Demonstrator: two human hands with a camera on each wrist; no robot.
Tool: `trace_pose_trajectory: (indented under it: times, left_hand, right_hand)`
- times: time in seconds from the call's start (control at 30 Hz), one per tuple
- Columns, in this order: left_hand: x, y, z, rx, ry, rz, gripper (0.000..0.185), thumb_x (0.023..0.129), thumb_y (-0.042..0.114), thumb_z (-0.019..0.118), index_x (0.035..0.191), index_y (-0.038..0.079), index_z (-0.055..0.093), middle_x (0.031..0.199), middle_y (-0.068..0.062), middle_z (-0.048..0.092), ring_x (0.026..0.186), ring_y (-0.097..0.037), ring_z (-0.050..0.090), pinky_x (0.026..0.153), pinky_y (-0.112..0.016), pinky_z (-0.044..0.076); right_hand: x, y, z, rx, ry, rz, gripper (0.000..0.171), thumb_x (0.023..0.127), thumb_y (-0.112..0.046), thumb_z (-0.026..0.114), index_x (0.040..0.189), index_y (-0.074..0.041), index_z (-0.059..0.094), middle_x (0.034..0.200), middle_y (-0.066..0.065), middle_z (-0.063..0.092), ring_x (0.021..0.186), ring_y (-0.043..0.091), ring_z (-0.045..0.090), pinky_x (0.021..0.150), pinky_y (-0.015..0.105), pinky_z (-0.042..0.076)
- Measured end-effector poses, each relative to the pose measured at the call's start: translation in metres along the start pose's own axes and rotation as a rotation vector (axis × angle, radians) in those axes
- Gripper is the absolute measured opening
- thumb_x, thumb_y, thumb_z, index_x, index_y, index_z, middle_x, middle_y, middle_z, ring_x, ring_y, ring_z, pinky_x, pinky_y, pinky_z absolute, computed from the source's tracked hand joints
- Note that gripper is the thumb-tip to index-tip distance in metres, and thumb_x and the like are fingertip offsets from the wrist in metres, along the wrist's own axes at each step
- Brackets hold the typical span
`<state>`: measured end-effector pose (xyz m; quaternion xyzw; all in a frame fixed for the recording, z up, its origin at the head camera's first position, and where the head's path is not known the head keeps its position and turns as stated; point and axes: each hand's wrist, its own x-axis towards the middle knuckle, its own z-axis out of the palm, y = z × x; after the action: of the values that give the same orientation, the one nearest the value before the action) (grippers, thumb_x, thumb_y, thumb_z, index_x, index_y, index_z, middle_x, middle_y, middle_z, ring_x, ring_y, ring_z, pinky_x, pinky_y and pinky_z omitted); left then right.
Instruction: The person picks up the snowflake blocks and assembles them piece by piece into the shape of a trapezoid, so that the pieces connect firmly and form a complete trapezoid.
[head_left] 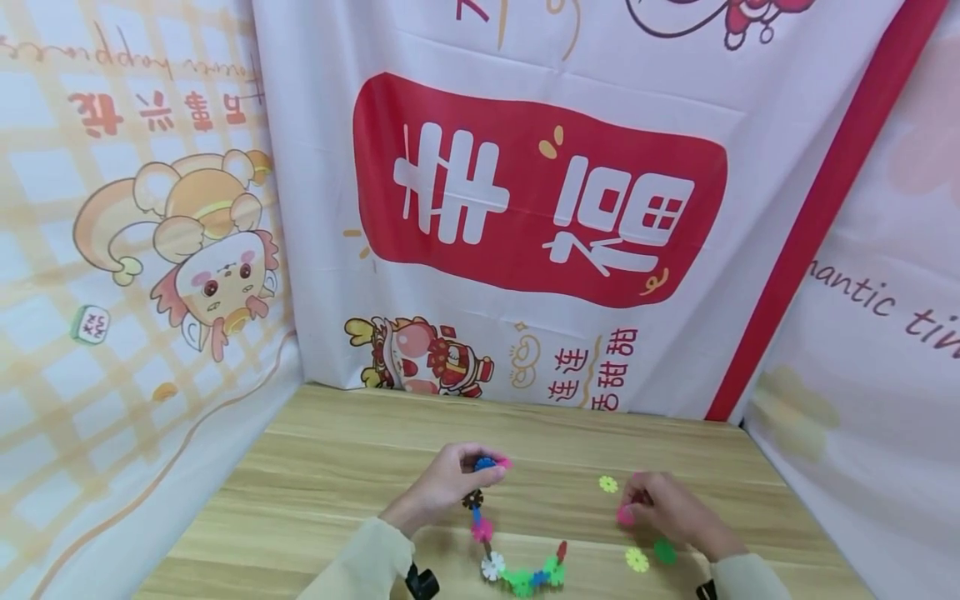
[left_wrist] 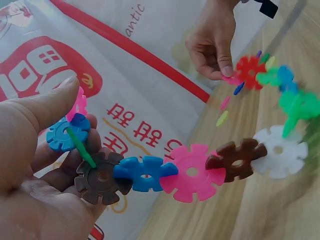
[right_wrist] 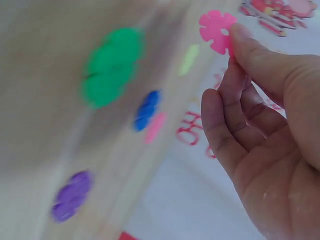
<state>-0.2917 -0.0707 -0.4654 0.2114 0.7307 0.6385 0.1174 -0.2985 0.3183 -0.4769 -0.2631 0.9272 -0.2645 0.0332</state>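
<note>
Wooden table (head_left: 315, 492): left hand (head_left: 442, 487) pinches the flower chain (head_left: 517, 571) up to add on; right hand (head_left: 675, 512) pinches a pink flower (head_left: 625, 516), ready.

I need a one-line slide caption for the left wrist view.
Left hand holds a chain of plastic snowflake discs; right hand pinches a pink disc.
</note>
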Motion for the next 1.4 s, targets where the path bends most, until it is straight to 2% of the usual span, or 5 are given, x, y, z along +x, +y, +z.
trace_pose_trajectory:
  times: [0.23,0.6,0.9,1.17,1.4]
  left_hand:
    - [-0.002,0.015,-0.001,0.005,0.037,0.053,0.04,0.082,0.041,0.075,0.115,0.021,0.066,0.114,-0.008,0.068,0.099,-0.019,0.065,0.087,-0.029,0.056]
    - [-0.006,0.025,0.002,0.062,0.037,0.106,0.038,0.082,0.041,0.075,0.113,0.022,0.066,0.109,-0.005,0.067,0.094,-0.021,0.066,0.081,-0.027,0.058]
    - [-0.01,0.023,0.002,0.068,0.033,0.13,0.034,0.084,0.037,0.074,0.114,0.022,0.065,0.11,-0.004,0.068,0.094,-0.02,0.068,0.081,-0.027,0.058]
    - [-0.012,0.024,0.002,0.061,0.037,0.115,0.034,0.084,0.038,0.074,0.114,0.023,0.065,0.108,-0.004,0.068,0.093,-0.02,0.068,0.081,-0.028,0.058]
    - [-0.013,0.027,0.003,0.056,0.048,0.117,0.034,0.084,0.037,0.074,0.113,0.021,0.065,0.107,-0.005,0.069,0.093,-0.02,0.068,0.08,-0.027,0.058]
  right_hand:
    - [0.02,-0.045,-0.014,0.011,0.095,-0.054,0.006,0.091,-0.023,0.067,0.086,-0.02,0.066,0.078,-0.007,0.066,0.068,0.001,0.057,0.059,0.02,0.052]
    - [0.045,-0.123,-0.014,0.129,0.289,-0.184,0.005,0.09,-0.031,0.067,0.094,-0.027,0.068,0.086,-0.015,0.071,0.078,0.005,0.067,0.066,0.022,0.057]
    - [0.056,-0.139,0.008,0.257,0.34,-0.301,0.006,0.09,-0.025,0.068,0.094,-0.022,0.067,0.09,-0.01,0.072,0.08,0.007,0.069,0.071,0.024,0.059]
    - [0.06,-0.147,0.017,0.302,0.345,-0.254,0.01,0.09,-0.033,0.067,0.095,-0.025,0.066,0.091,-0.009,0.071,0.083,0.01,0.069,0.075,0.024,0.058]
    - [0.061,-0.158,0.02,0.318,0.374,-0.231,0.006,0.087,-0.018,0.071,0.093,-0.019,0.067,0.087,-0.004,0.071,0.081,0.022,0.07,0.073,0.022,0.058]
